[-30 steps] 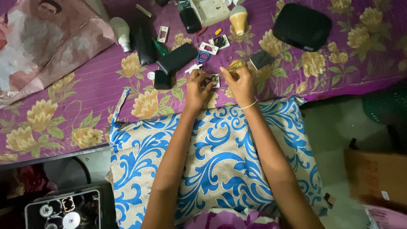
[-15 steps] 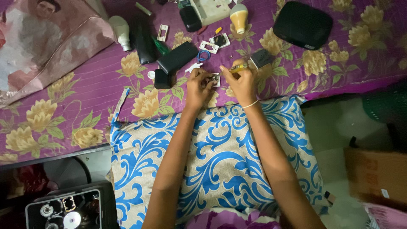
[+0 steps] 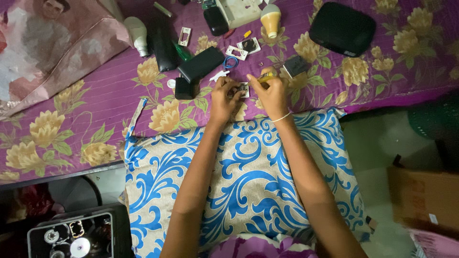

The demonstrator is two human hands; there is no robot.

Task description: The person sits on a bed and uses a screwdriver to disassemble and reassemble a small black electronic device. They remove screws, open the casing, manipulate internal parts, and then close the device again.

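My left hand point(image 3: 224, 97) grips a small white square switch part point(image 3: 243, 89) at the edge of the purple flowered bedspread point(image 3: 95, 114). My right hand point(image 3: 272, 93) holds a yellow-handled screwdriver point(image 3: 264, 76) with its tip against that part. Both forearms rest across a blue and white patterned pillow point(image 3: 248, 177). A thin band circles my right wrist. Just above my hands lie a black rectangular box point(image 3: 201, 63), a small black cube point(image 3: 182, 89), a grey switch plate point(image 3: 296, 65) and small white switch pieces point(image 3: 237, 51).
Farther up lie a black oval case point(image 3: 342, 28), a yellowish bulb point(image 3: 270, 15), a white bulb point(image 3: 136, 34) and a white socket board point(image 3: 237, 10). A pink plastic bag point(image 3: 52, 48) sits upper left. A cardboard box point(image 3: 423, 198) stands right, a black device point(image 3: 71, 236) lower left.
Both hands stay on the switch part with only slight finger movement. The view has shifted a little.
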